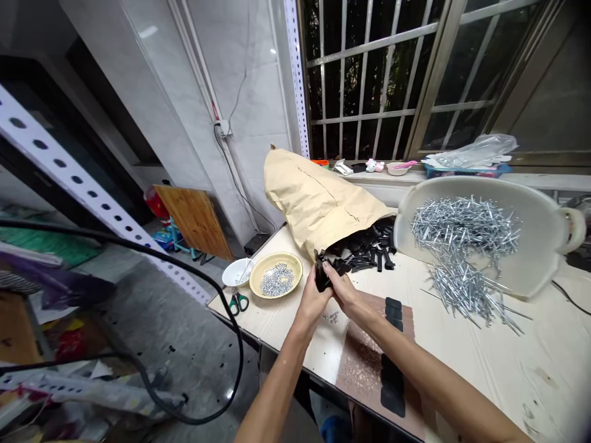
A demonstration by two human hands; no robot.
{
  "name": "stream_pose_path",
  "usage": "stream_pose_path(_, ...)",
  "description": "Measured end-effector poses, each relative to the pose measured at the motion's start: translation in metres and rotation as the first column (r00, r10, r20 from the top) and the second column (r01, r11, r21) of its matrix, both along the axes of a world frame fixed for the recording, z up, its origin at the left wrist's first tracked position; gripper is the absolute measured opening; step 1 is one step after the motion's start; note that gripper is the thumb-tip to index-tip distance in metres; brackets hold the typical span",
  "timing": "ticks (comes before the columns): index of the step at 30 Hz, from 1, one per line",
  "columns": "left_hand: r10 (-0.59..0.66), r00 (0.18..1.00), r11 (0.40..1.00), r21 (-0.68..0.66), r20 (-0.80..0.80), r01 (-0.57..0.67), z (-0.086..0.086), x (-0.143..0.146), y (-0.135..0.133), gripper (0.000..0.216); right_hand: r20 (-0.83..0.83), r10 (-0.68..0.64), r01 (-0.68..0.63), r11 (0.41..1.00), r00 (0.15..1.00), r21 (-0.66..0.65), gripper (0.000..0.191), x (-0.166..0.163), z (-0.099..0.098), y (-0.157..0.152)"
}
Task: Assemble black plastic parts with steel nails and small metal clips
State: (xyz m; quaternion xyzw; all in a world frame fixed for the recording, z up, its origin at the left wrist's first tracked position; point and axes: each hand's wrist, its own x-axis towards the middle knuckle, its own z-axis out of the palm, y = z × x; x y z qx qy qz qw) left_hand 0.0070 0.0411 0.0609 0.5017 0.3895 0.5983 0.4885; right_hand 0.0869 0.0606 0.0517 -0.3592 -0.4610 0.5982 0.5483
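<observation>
My left hand (313,299) and my right hand (342,288) are close together above the table, both closed around black plastic pieces (322,278). How many pieces are between my fingers is hard to make out. Just beyond them lies a brown paper sack (318,197), its open mouth facing right. Black plastic parts (376,246) spill from that mouth onto the tabletop. Below my hands, a few small metal bits (332,317) lie on the table. A brown mat (360,363) extends under my right forearm, with flat black pads (392,394) along it.
Left of my hands stand a yellow bowl (296,266) of small metal nuts, a white bowl (233,272) and green-handled scissors (239,303). At right, a tipped white basin (530,246) spills long metal nails or pins (466,289). A black cable (217,286) loops across the left foreground.
</observation>
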Motion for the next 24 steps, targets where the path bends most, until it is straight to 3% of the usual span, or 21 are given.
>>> stream_pose_path(3, -0.216, 0.960, 0.967, -0.097, 0.178, 0.235, 0.003, -0.012, 0.002, 0.065, -0.085, 0.119, -0.123, 0.992, 0.989, -0.040, 0.047, 0.009, 0.000, 0.013)
stream_pose_path(6, -0.237, 0.924, 0.937, -0.183, 0.300, 0.299, 0.000, -0.018, 0.009, 0.058, -0.126, 0.231, -0.245, 0.964, 0.965, -0.106, 0.045, 0.019, 0.003, 0.020)
stream_pose_path(12, -0.054, 0.926, 0.932, -0.315, 0.374, 0.182, -0.013, -0.020, 0.025, 0.059, -0.084, 0.362, -0.371, 0.918, 0.928, -0.141, 0.031, 0.024, -0.001, 0.022)
stream_pose_path(16, -0.006, 0.944, 0.955, -0.279, 0.329, 0.103, -0.014, -0.023, 0.026, 0.059, -0.049, 0.235, -0.240, 0.950, 0.971, -0.202, 0.028, 0.017, -0.010, 0.020)
stream_pose_path(21, -0.006, 0.970, 0.979, -0.196, 0.242, 0.055, -0.009, -0.028, 0.023, 0.058, 0.107, 0.122, -0.112, 0.989, 0.987, -0.098, 0.033, 0.012, -0.006, 0.011)
stream_pose_path(24, 0.031, 0.981, 0.986, -0.166, 0.192, 0.002, -0.005, -0.031, 0.020, 0.053, 0.177, 0.113, -0.119, 0.993, 0.978, 0.022, 0.031, 0.014, 0.000, 0.008)
